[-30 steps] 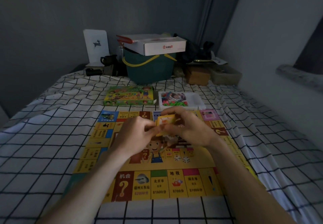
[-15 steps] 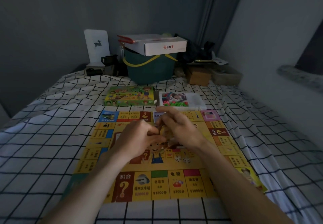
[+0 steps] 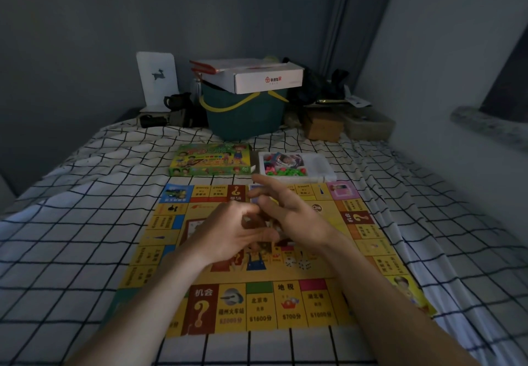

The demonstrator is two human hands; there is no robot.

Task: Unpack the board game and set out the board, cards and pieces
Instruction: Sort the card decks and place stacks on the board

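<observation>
The cards [image 3: 264, 247] sit hidden between your hands over the board [image 3: 320, 274]; light, thin and slippery, so pinch them by the edges. Your left hand [image 3: 228, 231] curls round them; whether your right hand [image 3: 291, 211] grips, I cannot tell. Soft checked bedsheet [image 3: 71, 222] beneath, dim room

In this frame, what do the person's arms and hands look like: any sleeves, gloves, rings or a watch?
Both forearms are bare up to the frame edge, with no sleeves showing. The left hand and right hand wear no gloves. No watch, ring or wristband is visible, though dim light and blur could hide small items.
</observation>
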